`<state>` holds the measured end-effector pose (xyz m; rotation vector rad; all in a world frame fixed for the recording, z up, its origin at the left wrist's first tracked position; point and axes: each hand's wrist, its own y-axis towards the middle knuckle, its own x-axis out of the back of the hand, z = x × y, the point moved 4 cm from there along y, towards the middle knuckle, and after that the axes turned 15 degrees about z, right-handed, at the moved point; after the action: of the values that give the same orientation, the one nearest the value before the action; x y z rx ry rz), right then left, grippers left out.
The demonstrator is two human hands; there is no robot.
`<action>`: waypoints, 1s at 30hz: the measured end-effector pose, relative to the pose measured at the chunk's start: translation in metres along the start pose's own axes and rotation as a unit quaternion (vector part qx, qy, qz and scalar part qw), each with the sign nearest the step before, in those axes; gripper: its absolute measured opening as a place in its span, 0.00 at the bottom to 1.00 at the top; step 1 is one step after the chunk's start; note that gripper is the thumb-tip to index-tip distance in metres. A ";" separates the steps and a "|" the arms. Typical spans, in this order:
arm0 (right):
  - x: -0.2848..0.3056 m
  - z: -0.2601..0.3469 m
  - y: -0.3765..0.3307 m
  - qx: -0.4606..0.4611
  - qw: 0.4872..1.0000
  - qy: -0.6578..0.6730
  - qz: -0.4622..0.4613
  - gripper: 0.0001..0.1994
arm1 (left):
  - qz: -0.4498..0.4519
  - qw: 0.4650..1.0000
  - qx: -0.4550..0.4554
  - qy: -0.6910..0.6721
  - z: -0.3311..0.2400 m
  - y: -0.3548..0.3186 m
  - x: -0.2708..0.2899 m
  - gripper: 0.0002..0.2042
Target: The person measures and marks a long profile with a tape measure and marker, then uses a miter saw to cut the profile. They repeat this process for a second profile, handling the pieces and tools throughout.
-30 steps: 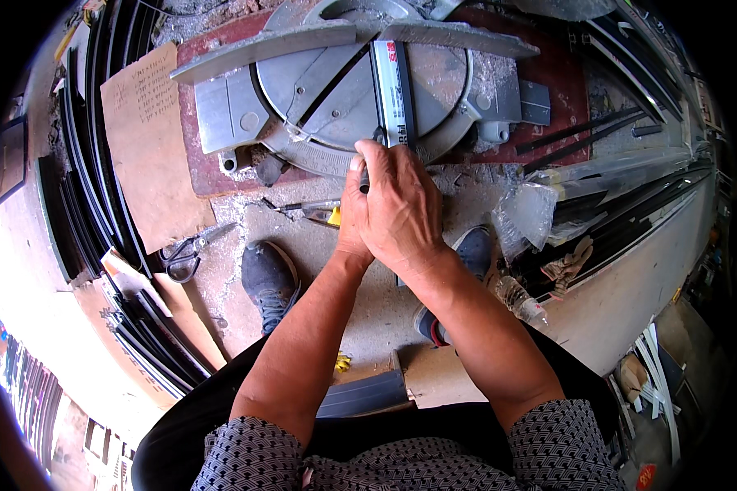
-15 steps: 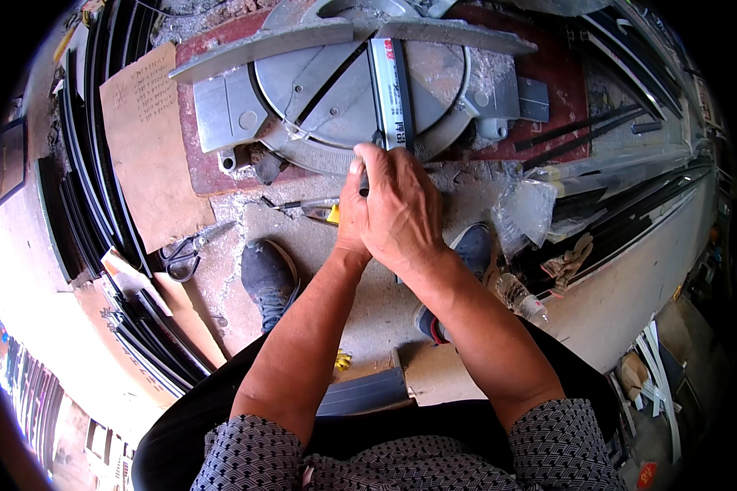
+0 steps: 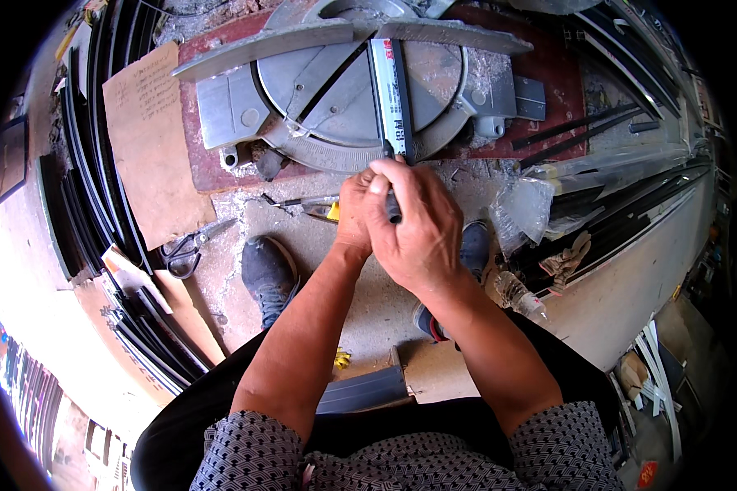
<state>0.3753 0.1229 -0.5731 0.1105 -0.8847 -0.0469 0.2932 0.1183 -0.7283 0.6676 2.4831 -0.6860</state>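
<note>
A long profile strip (image 3: 391,94), with printed white film and black edges, lies across the round table of a miter saw (image 3: 336,106). Its near end goes out of sight at my hands. My right hand (image 3: 424,225) is closed around a slim dark tool (image 3: 388,150), its tip against the strip; the tool's exact kind is hidden. Pressed beside it, my left hand (image 3: 355,214) is closed too, and its fingers and whatever they grip are mostly covered. Just left of that hand, a tool with a yellow part (image 3: 333,212) lies on the floor.
Scissors (image 3: 182,255) and a cardboard sheet with handwriting (image 3: 149,139) lie to the left, beside bundled black strips (image 3: 78,164). On the right are clear plastic wrap (image 3: 522,211), a work glove (image 3: 567,260) and a plastic bottle (image 3: 520,295). My shoes (image 3: 269,274) flank the hands.
My right hand has shifted slightly right and toward me, and the dark tool's tip has come nearer along the strip. My left hand has barely moved. The strip stays on the saw table.
</note>
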 end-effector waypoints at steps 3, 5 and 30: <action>0.014 -0.004 -0.010 -0.019 0.999 0.036 -0.009 0.09 | -0.036 0.989 0.044 0.137 -0.025 0.002 -0.012 0.15; 0.020 -0.009 -0.017 -0.023 0.999 0.044 -0.022 0.09 | -0.015 0.965 0.117 0.232 -0.032 0.005 -0.010 0.14; 0.037 -0.028 -0.054 -0.078 0.991 0.087 -0.057 0.11 | -0.037 0.958 0.130 0.254 -0.044 0.005 -0.020 0.29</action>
<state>0.4207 0.0684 -0.5685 0.0173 -0.6967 -0.2094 0.2976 0.1406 -0.6856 0.9511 2.9230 -0.9852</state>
